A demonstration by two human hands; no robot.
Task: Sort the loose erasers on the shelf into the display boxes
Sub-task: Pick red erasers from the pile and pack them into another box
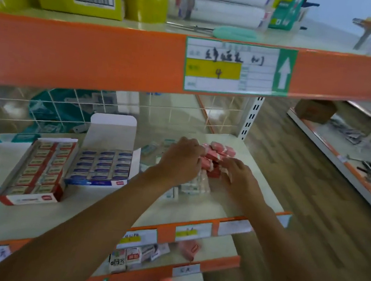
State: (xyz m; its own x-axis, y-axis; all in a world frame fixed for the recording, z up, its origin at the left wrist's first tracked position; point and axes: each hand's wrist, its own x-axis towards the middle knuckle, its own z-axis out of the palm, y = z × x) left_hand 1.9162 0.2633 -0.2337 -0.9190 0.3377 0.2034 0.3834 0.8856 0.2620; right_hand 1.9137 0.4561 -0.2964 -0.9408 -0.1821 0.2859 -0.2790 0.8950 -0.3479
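From the head camera, the loose erasers point(219, 153) lie heaped at the right end of the shelf point(218, 206); the left hand point(180, 161) curls round some, grasping them; the right hand point(239, 179) touches the heap, its grip impossible to tell; the red display box point(37, 168) and the blue display box point(103, 165) stand apart to the left.

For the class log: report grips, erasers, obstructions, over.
Left grip, right grip on loose red wrapped erasers; hold unclear. Red cardboard display box, blue cardboard display box open leftward. No obstruction seen.
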